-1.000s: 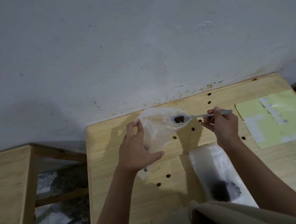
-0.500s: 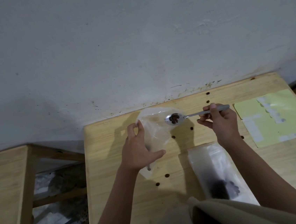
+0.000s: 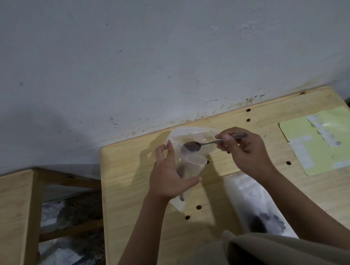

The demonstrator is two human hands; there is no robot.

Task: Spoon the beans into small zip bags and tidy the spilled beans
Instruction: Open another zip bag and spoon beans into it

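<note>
My left hand (image 3: 167, 176) holds a small clear zip bag (image 3: 188, 137) upright above the wooden table (image 3: 133, 201), its mouth open toward the wall. My right hand (image 3: 244, 150) pinches the handle of a metal spoon (image 3: 205, 143); the spoon's bowl sits inside the bag's mouth, turned over. A few dark beans show low inside the bag. Several loose beans (image 3: 198, 207) lie scattered on the table. A second clear bag (image 3: 252, 202) with dark beans at its near end lies flat under my right forearm.
A yellow-green sheet (image 3: 330, 137) with white patches lies at the table's right. The wall runs along the table's far edge. A lower wooden bench (image 3: 7, 214) stands to the left, with bags heaped below. A beige cloth (image 3: 268, 252) covers the near edge.
The spoon moved left from outside the bag into its mouth and turned over; the beans it carried are no longer on it. My left hand kept holding the bag.
</note>
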